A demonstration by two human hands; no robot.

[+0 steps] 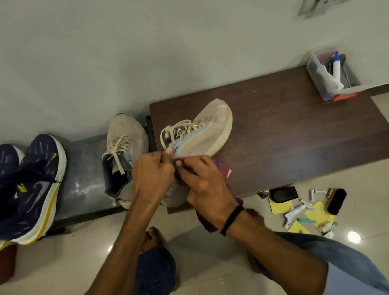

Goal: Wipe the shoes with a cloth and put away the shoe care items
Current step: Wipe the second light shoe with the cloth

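Note:
A beige sneaker with cream laces lies on the dark wooden bench, toe pointing away. My left hand grips its heel end, thumb up on the collar. My right hand presses a maroon cloth against the shoe's side near the heel. The cloth's lower end hangs below my right wrist. The second beige sneaker stands on a grey metal surface just left of the bench.
A pair of navy sneakers rests at the far left. A clear box with bottles stands at the bench's far right corner. On the tiled floor to the right lie a black brush, tubes and yellow cloths. My bare feet are below.

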